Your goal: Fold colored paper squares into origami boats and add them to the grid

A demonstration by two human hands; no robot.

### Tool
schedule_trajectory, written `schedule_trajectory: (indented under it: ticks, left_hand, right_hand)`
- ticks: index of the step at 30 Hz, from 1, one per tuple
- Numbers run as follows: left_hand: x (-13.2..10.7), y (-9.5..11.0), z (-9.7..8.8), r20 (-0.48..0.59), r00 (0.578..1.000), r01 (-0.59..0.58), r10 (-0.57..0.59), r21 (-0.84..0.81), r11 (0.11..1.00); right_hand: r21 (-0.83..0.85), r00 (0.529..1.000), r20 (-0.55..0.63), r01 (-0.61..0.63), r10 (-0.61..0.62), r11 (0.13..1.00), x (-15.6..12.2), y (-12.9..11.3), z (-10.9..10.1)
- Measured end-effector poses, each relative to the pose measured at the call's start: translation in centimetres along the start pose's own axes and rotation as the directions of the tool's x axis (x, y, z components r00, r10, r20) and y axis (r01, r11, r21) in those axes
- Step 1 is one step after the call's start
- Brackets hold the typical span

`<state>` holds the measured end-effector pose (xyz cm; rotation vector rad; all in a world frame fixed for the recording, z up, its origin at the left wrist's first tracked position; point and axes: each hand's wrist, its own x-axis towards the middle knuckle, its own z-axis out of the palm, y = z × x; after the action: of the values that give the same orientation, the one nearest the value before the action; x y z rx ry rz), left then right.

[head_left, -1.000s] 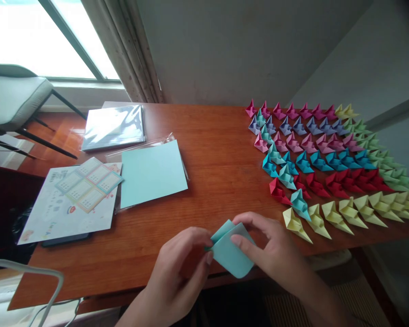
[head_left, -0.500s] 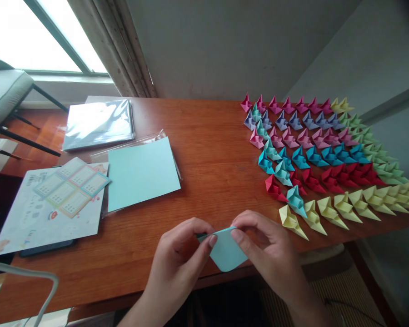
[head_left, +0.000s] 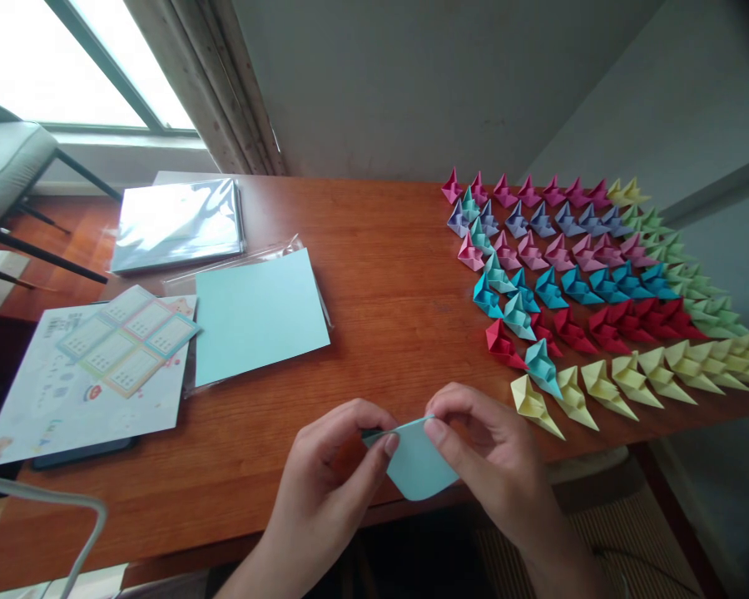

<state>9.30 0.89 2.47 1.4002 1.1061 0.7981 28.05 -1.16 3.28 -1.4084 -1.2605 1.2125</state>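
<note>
A small folded piece of light blue-green paper [head_left: 421,466] is held between both hands over the table's front edge. My left hand [head_left: 334,474] pinches its upper left corner between thumb and fingers. Thumb and forefinger of my right hand [head_left: 490,457] grip its upper right edge. The lower part bends into a rounded curve toward me. Folded paper boats [head_left: 612,387] stand in rows by colour to the right of my hands: yellow, red, blue, pink, purple and magenta, with pale green ones at the far right. Several light blue-green boats [head_left: 542,368] form a slanting line at the left ends.
Left of my hands, a stack of light blue-green paper sheets [head_left: 259,316] lies on clear plastic wrapping. Behind it is a plastic-wrapped pack [head_left: 178,225]. A printed sheet [head_left: 31,399] with a label card [head_left: 128,341] covers part of a dark flat device [head_left: 84,455]. A white cable [head_left: 50,492] curves at lower left.
Both hands keep their pinch on the paper, which has shifted very slightly right and down. The camera view has moved a little; the things on the table stay put.
</note>
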Motion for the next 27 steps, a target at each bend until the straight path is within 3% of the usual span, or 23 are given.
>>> schedule_trajectory:
  ticks: [5,11,27]
  left_hand:
    - [-0.2,-0.1,0.4,-0.014,0.994,0.105,-0.11,-0.18,0.978]
    - [-0.2,-0.2,1.1,-0.026,0.951,0.253,-0.309,-0.51,0.822]
    - [-0.1,0.0,1.4,-0.068,0.949,0.226,-0.308,-0.536,0.813]
  right_hand:
    - [0.044,1.0,-0.028,-0.01,0.011,0.999,-0.1,-0.4,0.2]
    - [0.111,0.987,-0.139,0.101,-0.085,0.989,-0.6,0.6,0.5]
    - [0.088,0.987,-0.135,0.103,-0.09,0.991,-0.5,1.4,0.1]
